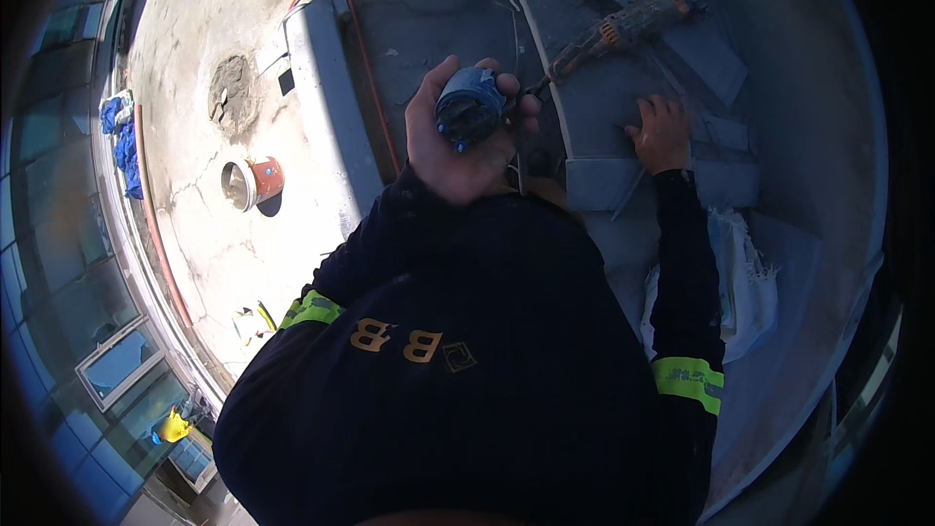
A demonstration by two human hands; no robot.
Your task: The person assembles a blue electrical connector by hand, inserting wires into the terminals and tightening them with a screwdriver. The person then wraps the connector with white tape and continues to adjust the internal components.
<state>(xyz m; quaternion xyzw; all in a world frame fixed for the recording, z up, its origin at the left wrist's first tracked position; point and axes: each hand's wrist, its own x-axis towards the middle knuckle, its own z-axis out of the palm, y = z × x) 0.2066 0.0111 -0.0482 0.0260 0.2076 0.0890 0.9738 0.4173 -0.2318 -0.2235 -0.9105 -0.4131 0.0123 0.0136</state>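
My left hand (453,151) is wrapped round a blue cylindrical object (471,109) with a dark, rounded end turned toward me. It looks like the body of a tool, but its far part is hidden, so I cannot make out its kind. My right hand (663,134) holds nothing. Its fingers are spread on a grey slab (609,127), near the front edge. Beyond both hands, a dusty orange and grey power tool (628,24) lies slantwise on the slabs, its narrow end pointing down toward my left hand.
Left of me, a pale concrete ledge (336,127) borders a sunlit floor with a tipped bucket (255,183) and a patch of rough mortar (232,94). Red cables (362,49) run alongside the ledge. A white woven sack (742,282) lies by my right forearm. Glass panels line the far left.
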